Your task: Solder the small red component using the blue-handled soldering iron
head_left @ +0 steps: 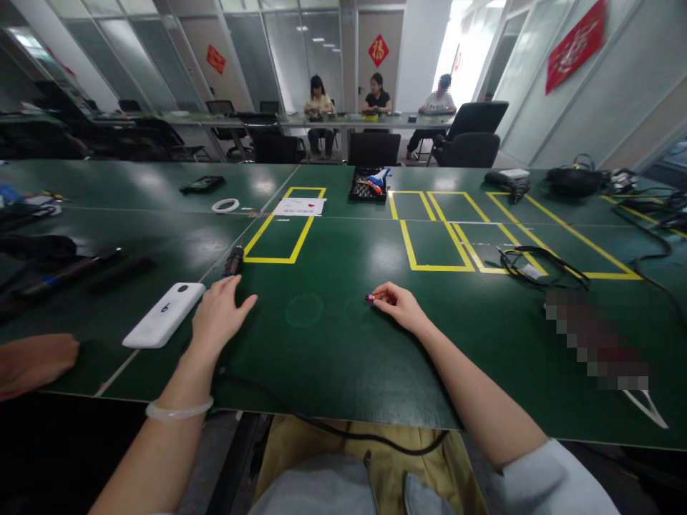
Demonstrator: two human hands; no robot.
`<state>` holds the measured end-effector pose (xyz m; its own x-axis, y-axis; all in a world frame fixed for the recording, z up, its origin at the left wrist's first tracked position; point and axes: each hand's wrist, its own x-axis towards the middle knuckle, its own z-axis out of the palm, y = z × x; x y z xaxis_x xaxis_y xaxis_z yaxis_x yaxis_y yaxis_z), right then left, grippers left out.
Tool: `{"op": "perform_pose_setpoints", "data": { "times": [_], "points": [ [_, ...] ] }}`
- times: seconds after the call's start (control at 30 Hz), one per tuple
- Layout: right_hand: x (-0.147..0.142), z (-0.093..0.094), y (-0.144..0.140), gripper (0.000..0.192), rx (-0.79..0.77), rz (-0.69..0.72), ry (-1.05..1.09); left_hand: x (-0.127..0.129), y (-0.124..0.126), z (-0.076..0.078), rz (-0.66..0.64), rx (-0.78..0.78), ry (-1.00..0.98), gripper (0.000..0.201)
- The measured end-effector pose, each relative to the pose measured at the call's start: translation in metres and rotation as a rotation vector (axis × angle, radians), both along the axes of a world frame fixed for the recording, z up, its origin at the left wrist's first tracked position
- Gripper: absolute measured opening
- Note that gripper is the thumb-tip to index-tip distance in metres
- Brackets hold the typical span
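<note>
My left hand lies flat on the green table, fingers apart, holding nothing, right next to a white oblong device. A small black cylindrical object lies just beyond its fingertips. My right hand rests on the table further right, its fingertips pinched on a small red and silver item that touches the tabletop. A pale bangle circles my left wrist.
Yellow tape rectangles mark the table ahead, with a white sheet, a white ring and a black parts tray. Cables lie to the right. Another person's hand rests at the left edge. Three people sit at a far table.
</note>
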<state>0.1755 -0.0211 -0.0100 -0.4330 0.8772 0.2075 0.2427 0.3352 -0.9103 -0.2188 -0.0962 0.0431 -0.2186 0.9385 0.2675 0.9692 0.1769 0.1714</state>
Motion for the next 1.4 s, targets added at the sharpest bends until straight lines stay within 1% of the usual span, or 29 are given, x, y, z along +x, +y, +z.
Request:
{"op": "perform_pose_setpoints", "data": {
  "times": [0.07,0.1,0.2,0.3,0.4,0.47,0.57,0.67,0.8,0.9,1.03,1.13,1.2,1.27,1.4],
  "points": [
    [-0.001,0.0,0.0,0.023,-0.01,-0.007,0.005,-0.026,-0.009,-0.006,0.074,-0.088,0.027,0.069],
    [-0.001,0.0,-0.001,0.024,-0.014,-0.006,0.006,-0.037,-0.012,-0.01,0.091,-0.136,0.026,0.071],
    [-0.001,-0.001,-0.001,0.024,-0.03,0.003,0.004,-0.061,-0.016,-0.018,0.1,-0.235,0.022,0.076],
    [-0.001,-0.002,0.0,0.025,-0.029,0.005,0.01,-0.072,-0.01,-0.021,0.068,-0.263,0.039,0.077],
    [-0.002,-0.002,0.0,0.026,-0.031,0.007,0.009,-0.066,-0.003,-0.016,0.023,-0.309,0.047,0.07],
    [-0.002,-0.001,-0.001,0.026,-0.035,0.009,0.006,-0.053,0.0,-0.011,0.05,-0.333,0.046,0.065],
    [-0.003,0.0,-0.001,0.026,-0.039,0.008,0.013,-0.025,0.002,-0.005,0.12,-0.312,0.033,0.063],
    [-0.003,0.001,-0.001,0.025,-0.034,-0.002,0.002,0.007,0.007,-0.005,0.103,-0.287,0.006,0.062],
    [-0.003,-0.001,0.0,0.024,-0.021,-0.009,-0.004,0.054,0.017,-0.007,-0.012,-0.239,-0.031,0.06],
    [-0.003,-0.001,0.0,0.024,-0.003,-0.023,0.0,0.096,0.027,-0.008,-0.112,-0.211,-0.057,0.06],
    [-0.003,0.002,-0.001,0.02,0.068,-0.085,-0.047,0.154,0.037,-0.005,-0.237,-0.202,-0.056,0.062],
    [-0.002,0.003,0.0,0.018,0.128,-0.137,-0.084,0.189,0.043,-0.006,-0.313,-0.188,-0.042,0.063],
    [0.0,0.001,0.001,0.017,0.151,-0.161,-0.091,0.205,0.045,-0.009,-0.356,-0.164,-0.03,0.064],
    [0.001,-0.002,0.003,0.017,0.159,-0.169,-0.101,0.215,0.045,-0.013,-0.386,-0.136,-0.024,0.064],
    [0.002,-0.008,0.007,0.014,0.206,-0.183,-0.155,0.222,0.044,-0.019,-0.417,-0.111,-0.02,0.064]
  ]
}}
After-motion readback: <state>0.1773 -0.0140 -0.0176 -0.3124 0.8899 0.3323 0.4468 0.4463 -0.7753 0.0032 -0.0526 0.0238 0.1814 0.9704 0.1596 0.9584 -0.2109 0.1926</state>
